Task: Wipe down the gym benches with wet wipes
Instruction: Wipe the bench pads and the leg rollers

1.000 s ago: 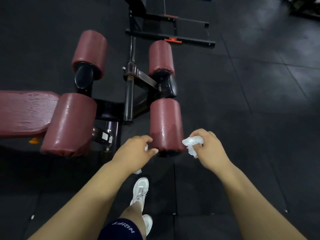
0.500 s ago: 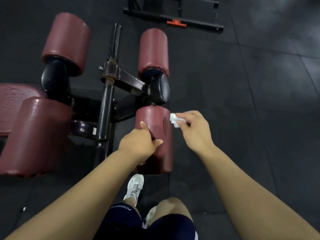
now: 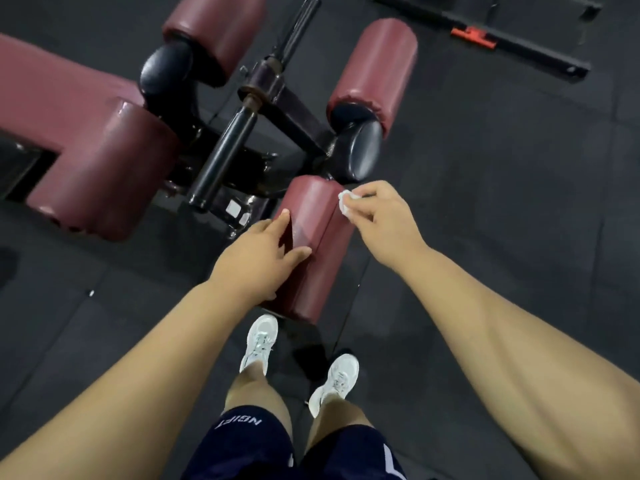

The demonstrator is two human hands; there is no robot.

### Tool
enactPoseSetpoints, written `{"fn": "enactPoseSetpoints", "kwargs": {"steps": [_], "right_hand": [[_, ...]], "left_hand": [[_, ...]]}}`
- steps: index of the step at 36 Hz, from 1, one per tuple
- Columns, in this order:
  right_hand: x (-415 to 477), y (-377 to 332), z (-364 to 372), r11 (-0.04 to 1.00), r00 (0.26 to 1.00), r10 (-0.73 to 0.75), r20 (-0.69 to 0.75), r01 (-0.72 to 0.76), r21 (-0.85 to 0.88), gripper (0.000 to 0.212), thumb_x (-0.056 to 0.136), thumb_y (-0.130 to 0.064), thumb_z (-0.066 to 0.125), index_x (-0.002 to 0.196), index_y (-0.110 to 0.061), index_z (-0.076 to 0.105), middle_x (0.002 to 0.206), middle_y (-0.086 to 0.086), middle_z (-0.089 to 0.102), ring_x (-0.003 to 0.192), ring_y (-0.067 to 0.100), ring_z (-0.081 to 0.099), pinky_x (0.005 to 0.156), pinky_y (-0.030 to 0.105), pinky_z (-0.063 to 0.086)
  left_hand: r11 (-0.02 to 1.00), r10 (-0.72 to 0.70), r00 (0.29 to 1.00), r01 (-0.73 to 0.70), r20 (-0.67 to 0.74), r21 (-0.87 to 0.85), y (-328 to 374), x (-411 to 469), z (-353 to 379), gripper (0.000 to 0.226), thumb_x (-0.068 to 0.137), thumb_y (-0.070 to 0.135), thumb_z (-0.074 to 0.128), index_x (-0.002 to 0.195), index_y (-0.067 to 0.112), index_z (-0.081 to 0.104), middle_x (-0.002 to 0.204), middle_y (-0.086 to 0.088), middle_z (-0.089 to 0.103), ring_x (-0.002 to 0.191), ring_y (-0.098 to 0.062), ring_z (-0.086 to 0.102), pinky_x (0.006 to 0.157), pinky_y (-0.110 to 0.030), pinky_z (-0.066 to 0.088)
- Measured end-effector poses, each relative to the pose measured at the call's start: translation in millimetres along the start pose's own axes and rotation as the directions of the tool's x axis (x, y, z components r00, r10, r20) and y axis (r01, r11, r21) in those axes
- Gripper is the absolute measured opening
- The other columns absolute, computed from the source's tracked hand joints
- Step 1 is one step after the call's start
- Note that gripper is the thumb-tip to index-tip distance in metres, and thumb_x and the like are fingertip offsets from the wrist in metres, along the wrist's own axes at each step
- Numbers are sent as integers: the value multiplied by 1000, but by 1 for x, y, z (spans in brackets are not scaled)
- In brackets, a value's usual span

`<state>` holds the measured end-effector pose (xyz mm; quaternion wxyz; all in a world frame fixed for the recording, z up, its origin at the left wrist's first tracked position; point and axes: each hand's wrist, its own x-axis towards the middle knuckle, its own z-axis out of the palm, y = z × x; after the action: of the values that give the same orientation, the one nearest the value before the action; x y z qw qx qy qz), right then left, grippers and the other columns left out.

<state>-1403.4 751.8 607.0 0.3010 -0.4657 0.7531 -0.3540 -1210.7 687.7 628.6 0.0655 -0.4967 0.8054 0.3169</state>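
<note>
Maroon vinyl covers the near roller (image 3: 322, 268) of the bench (image 3: 52, 91), and both of our hands meet on that roller. Our left hand (image 3: 258, 259) grasps it from the left. The thumb lies across the top of the vinyl and the fingers (image 3: 283, 216) reach along the left flank, so the hand is closed around the padding. Our right hand (image 3: 384, 225) comes in from the right and pinches a small crumpled white wipe (image 3: 345, 202) between thumb and fingers. The wipe is pressed against the roller's upper right edge, close to its far end. The roller runs lengthwise away from us. Its near end hangs just above our left shoe (image 3: 259, 341), and its far end sits beside the round black cap (image 3: 363, 150) of the far right roller (image 3: 375, 67). A black bar (image 3: 228, 150) runs up the middle of the frame between the pairs of rollers. To the left of the bar we see a large roller (image 3: 104, 174) with a glossy sheen, touching the flat maroon seat that runs off the left edge. Behind it is the far left roller (image 3: 218, 29). We stand on a dark rubber floor (image 3: 502, 202) in white shoes, the right shoe (image 3: 336, 379) set a little behind the left. We are wearing dark blue shorts (image 3: 249, 445) with white lettering. At the top right a black metal rail (image 3: 519, 46) with a red fitting lies on the floor, well apart from the bench.
</note>
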Motion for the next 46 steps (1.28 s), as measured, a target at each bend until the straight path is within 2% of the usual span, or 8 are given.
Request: {"fn": "enactPoseSetpoints", "kwargs": {"steps": [8,18,26,30,32,35,41,46], "right_hand": [[-26,-10,28,997,987,22,-156,-34,-75,21,94,-18,52,75,-24,60,87,0,44,76,-4,44,71,6,33],[-110,6,70,883,893,-446,-55,429,-191,9,87,-2,64,95,-3,66,82,14,53,72,20,49,70,25,45],[5,-12,37,983,941,5,-338,-67,-172,16,94,-21,55,86,-18,67,97,6,50,78,-4,41,76,-4,27],[7,-17,45,960,940,-63,-337,-35,-278,38,93,-20,48,61,-39,38,82,2,42,71,-4,40,68,0,28],[-20,-19,57,951,947,-111,-303,13,-308,23,95,-20,50,75,-32,56,84,6,46,76,0,40,75,4,31],[-75,-22,76,948,966,-186,-182,128,-293,14,96,-23,50,99,-14,61,88,7,49,83,13,46,76,26,40],[-78,-18,76,868,913,-394,-101,334,-368,13,91,-11,57,103,-7,61,90,13,52,84,17,47,76,25,42],[9,-20,49,935,954,-170,-249,76,-348,34,93,-9,47,72,-36,48,75,-2,39,72,4,37,70,12,29]], "left_hand": [[990,-6,996,19,-88,142,-15,-41,18,70,86,67,35,147,39,14,144,7,29,116,-22,54,81,-38,51],[985,83,997,-83,6,149,-37,-32,18,68,89,63,25,149,35,7,153,2,23,127,-21,45,87,-39,49],[975,51,985,-13,166,-220,-63,-16,4,57,94,55,32,146,44,14,149,11,32,113,-22,54,66,-33,58],[995,36,979,-16,202,-102,-60,-14,-4,59,93,59,27,147,38,16,147,10,27,99,-22,61,72,-40,57],[993,65,990,-76,122,90,-53,-15,-3,66,90,64,22,148,31,18,144,6,30,106,-25,59,83,-39,51],[965,93,991,-113,92,235,-48,-16,6,72,89,67,15,149,28,8,139,0,35,103,-31,58,71,-36,46],[990,97,987,-108,130,87,-66,-3,13,56,96,54,11,149,35,11,127,-4,52,99,-28,60,79,-37,48],[1000,-8,977,4,214,20,-78,5,7,51,94,56,6,137,48,32,102,-5,66,76,-29,67,80,-41,53]]}}
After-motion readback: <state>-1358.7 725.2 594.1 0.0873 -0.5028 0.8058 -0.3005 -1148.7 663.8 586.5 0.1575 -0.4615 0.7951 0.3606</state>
